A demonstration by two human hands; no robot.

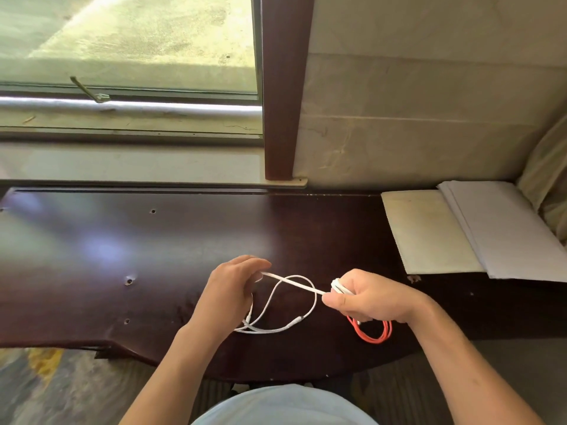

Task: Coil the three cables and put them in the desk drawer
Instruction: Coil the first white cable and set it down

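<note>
Head view: our left hand (233,289) pinches the thin white cable (291,282) taut above the dark glossy wooden desk (122,256); our right hand (368,297) grips its small coil, an orange cable (376,332) seemingly beneath.

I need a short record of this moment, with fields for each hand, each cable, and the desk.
left hand: pinches the white cable, which runs taut to the other hand
right hand: grips white coiled turns
white cable slack: loose loops on the desk
orange cable: coiled, lies on the desk under the right hand
desk: dark wood; papers at its right end
drawer: not visible
</note>
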